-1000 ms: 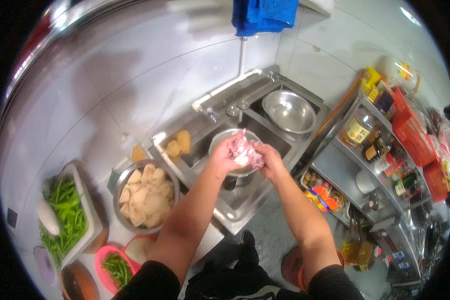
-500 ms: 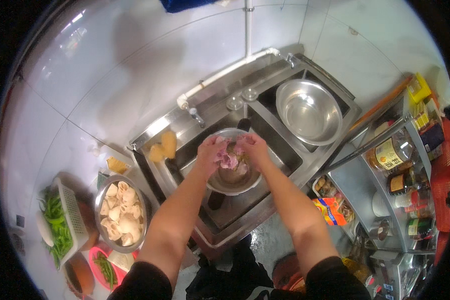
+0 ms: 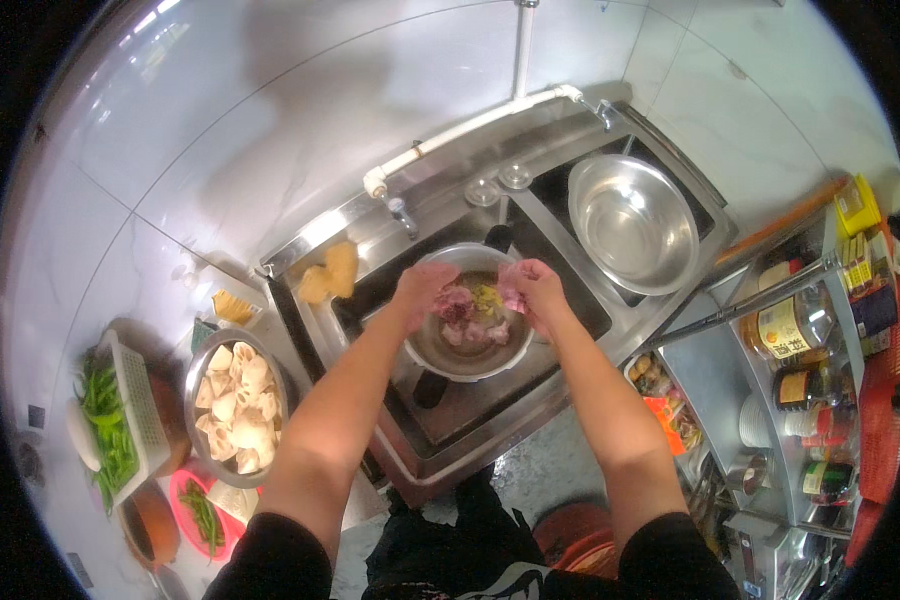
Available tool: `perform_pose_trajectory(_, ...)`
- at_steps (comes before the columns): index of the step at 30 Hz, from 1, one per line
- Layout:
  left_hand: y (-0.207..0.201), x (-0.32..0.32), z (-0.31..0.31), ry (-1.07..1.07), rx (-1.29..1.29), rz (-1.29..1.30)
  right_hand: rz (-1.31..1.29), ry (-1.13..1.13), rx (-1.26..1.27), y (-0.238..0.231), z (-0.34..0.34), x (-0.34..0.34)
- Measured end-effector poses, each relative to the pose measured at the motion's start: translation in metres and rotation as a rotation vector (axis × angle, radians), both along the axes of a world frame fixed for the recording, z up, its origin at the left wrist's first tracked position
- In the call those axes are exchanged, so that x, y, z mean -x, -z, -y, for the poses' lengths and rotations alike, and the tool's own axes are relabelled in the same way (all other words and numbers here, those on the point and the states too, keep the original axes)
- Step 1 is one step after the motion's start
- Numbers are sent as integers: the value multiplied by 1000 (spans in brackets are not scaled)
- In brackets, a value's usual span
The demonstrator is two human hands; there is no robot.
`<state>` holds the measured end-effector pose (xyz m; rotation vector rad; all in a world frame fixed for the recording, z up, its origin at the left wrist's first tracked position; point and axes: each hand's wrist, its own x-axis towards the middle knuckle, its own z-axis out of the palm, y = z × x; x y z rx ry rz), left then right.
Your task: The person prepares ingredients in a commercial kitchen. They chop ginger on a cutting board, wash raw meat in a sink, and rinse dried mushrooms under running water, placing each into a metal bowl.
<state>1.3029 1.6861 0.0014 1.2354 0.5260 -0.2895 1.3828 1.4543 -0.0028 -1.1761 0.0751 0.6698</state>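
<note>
A metal pot (image 3: 416, 352) with two black handles stands over the left basin of the sink. In it lie pale pink pieces of raw meat (image 3: 473, 332) in cloudy liquid, beside small yellow pieces (image 3: 487, 298). My left hand (image 3: 425, 290) is over the pot's left side, against a darker pink lump of meat (image 3: 453, 300); its fingers are blurred and I cannot tell whether they grip it. At the right rim my right hand (image 3: 536, 290) pinches a piece of pink raw meat (image 3: 510, 286).
A large steel bowl (image 3: 634, 225) sits over the right basin. Two taps (image 3: 400, 215) (image 3: 604, 112) hang from the white pipe behind. Yellow sponges (image 3: 332, 272) lie left. A bowl of cut lotus root (image 3: 242, 410) and a basket of green peppers (image 3: 110, 425) stand further left; shelves with bottles (image 3: 785, 328) stand right.
My hands have moved apart from the middle of the pot, one to each side. The yellow pieces and the meat in the pot now show between them. The view has shifted slightly.
</note>
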Motion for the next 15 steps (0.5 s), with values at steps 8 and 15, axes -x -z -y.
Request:
perform_pose_trajectory(8, -3, 23, -1, -159, -75, 62, -34, -51, -13, 2, 4, 8)
perform_pose_trajectory(15, 16, 34, -20, 100, -210, 202, -65, -62, -50, 4, 10, 12)
